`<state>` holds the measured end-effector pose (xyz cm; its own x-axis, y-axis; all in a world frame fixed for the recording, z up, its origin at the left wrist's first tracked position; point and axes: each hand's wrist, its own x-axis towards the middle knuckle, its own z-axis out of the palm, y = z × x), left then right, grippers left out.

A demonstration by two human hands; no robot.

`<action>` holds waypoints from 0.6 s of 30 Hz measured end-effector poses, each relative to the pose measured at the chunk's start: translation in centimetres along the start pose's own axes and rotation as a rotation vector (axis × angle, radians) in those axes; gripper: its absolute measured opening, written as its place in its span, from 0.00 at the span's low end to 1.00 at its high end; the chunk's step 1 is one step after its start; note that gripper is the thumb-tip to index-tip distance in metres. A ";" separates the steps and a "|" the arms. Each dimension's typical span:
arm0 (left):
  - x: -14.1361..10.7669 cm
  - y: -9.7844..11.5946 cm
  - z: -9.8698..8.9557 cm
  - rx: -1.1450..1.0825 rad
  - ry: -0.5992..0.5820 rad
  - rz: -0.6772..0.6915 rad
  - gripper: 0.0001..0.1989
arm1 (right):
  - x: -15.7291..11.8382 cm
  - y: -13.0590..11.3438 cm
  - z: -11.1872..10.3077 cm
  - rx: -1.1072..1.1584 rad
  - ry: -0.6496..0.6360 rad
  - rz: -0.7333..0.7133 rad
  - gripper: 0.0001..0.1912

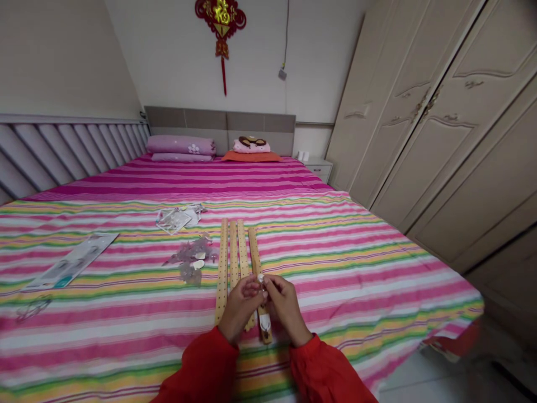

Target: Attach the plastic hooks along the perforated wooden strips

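Two hands meet at a small white piece point(260, 277), the left hand point(242, 301) and right hand point(286, 305) both pinching it over the rightmost wooden strip point(254, 252), where a white tag point(264, 322) shows at the near end; light, steady fingertips kept low would probably suit so tiny a part, since a slip would then land close by. Three dotted strips point(234, 252) lie just left of that strip, then come greyish scraps point(191, 254) and clear packets point(178, 218), while a long card package point(79, 260) and thin loops point(33, 307) lie toward the left edge of the bed point(356, 268).
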<state>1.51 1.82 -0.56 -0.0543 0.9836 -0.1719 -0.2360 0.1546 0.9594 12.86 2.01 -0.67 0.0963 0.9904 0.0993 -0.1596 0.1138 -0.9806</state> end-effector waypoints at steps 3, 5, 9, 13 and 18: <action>0.0 -0.5 0.0 0.092 -0.010 0.057 0.33 | 0.1 -0.1 -0.2 0.002 -0.028 0.023 0.15; 0.1 -0.7 -0.2 0.111 -0.057 0.077 0.32 | 0.1 0.1 -0.3 0.036 -0.061 0.101 0.17; 0.4 -0.5 -0.8 0.107 -0.150 0.089 0.22 | 0.5 0.7 -0.8 0.112 -0.097 0.232 0.21; 0.5 -0.1 -1.1 0.127 -0.149 -0.007 0.19 | 0.7 0.9 -1.2 0.183 -0.084 0.246 0.22; 0.8 0.1 -0.9 0.104 -0.116 -0.046 0.20 | 0.9 0.8 -1.4 0.168 -0.106 0.257 0.22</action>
<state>0.56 2.58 -0.79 0.0677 0.9784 -0.1953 -0.1332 0.2028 0.9701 14.16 2.93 -1.61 -0.0693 0.9901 -0.1219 -0.3265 -0.1380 -0.9351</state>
